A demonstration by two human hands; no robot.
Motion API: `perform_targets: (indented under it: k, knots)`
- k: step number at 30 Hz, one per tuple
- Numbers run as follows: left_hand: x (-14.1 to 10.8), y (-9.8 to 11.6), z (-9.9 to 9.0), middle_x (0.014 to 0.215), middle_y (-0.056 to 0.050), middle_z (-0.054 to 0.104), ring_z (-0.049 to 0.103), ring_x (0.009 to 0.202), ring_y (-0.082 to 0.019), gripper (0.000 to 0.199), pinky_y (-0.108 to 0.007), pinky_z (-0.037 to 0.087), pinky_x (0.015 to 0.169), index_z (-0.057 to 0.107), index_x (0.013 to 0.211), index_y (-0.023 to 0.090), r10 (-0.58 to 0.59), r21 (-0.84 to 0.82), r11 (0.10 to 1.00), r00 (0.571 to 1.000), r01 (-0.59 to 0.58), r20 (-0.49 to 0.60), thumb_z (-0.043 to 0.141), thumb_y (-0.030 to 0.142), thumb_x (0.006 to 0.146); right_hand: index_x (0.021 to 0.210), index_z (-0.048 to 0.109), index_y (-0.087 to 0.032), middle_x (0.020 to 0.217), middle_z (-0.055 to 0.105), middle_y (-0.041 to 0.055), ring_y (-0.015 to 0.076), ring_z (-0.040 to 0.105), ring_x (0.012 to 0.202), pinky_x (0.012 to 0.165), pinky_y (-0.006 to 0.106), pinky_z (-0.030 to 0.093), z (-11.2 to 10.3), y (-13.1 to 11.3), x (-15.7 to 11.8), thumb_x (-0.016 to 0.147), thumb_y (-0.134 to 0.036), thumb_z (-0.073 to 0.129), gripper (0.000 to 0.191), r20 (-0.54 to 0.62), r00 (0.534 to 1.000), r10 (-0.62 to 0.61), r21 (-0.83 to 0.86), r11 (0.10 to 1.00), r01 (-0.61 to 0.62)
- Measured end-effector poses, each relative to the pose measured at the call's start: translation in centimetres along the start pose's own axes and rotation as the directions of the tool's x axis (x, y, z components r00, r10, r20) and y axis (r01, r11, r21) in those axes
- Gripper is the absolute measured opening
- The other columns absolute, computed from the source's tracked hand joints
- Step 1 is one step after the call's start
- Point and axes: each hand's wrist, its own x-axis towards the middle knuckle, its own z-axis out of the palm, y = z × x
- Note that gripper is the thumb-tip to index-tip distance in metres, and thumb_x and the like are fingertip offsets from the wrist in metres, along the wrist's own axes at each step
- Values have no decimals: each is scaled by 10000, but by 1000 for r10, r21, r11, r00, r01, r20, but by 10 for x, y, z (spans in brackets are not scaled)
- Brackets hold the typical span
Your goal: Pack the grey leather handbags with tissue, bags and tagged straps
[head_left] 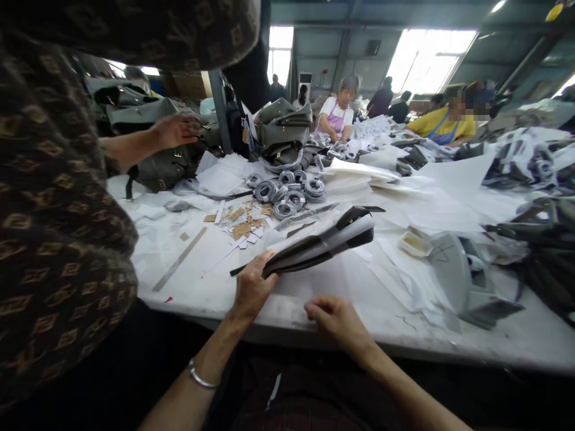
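My left hand [254,284] is closed round the near end of a long dark bundle [309,248], which looks like folded leather-like pieces with pale wrapping along them. The bundle tilts up to the right above the white table. My right hand [339,326] is at the table's front edge, apart from the bundle. Its thumb and fingers are curled together; whether something small sits between them cannot be made out. A sheet of thin white paper [314,287] lies beneath the bundle.
Wrapped coiled straps [285,194] and scattered tags [242,230] lie beyond the bundle. A tape dispenser [467,278] stands right, beside paper stacks [350,179]. A co-worker in a patterned top [67,227] stands close on the left, near grey bags [157,149].
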Motion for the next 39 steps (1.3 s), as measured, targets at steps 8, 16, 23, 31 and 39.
perform_targets:
  k: [8,16,23,31,39]
  knots:
    - [-16,5,4,1245,-118,658,615,1172,-231,531,-368,526,982,542,1310,126,471,162,853,865,-496,170,393,-3,817,841,687,-168,691,641,9,100,585,476,391,171,410,1,-20,-49,712,-479,704,337,615,771,166,217,904,-368]
    - [-14,4,0,1230,-125,667,602,1193,-222,418,-350,514,1002,539,1322,129,547,177,808,827,-562,127,415,60,929,772,698,-204,684,689,15,156,632,609,549,248,446,-119,-71,54,819,-383,591,213,-62,993,-102,-294,952,79]
    - [-16,0,4,1223,-122,670,575,1226,-207,381,-346,505,1021,568,1295,120,555,175,811,829,-558,72,382,87,963,1227,653,-194,998,734,66,215,677,906,770,270,477,-120,-37,171,763,-297,720,480,-12,998,-66,-760,649,34]
    - [-12,3,-1,1217,-127,671,567,1232,-221,363,-359,511,1014,582,1269,90,570,197,793,816,-576,95,361,100,981,890,737,-205,1009,721,80,232,663,916,736,280,463,-99,-49,212,760,-267,717,145,2,1000,21,-872,489,-9]
    - [-8,11,11,1232,-118,663,585,1199,-218,357,-397,485,1038,570,1280,110,551,202,800,825,-565,126,384,112,975,1100,627,-168,1023,706,152,267,657,965,802,346,434,-72,-82,218,911,-265,561,223,71,991,-110,-904,414,111]
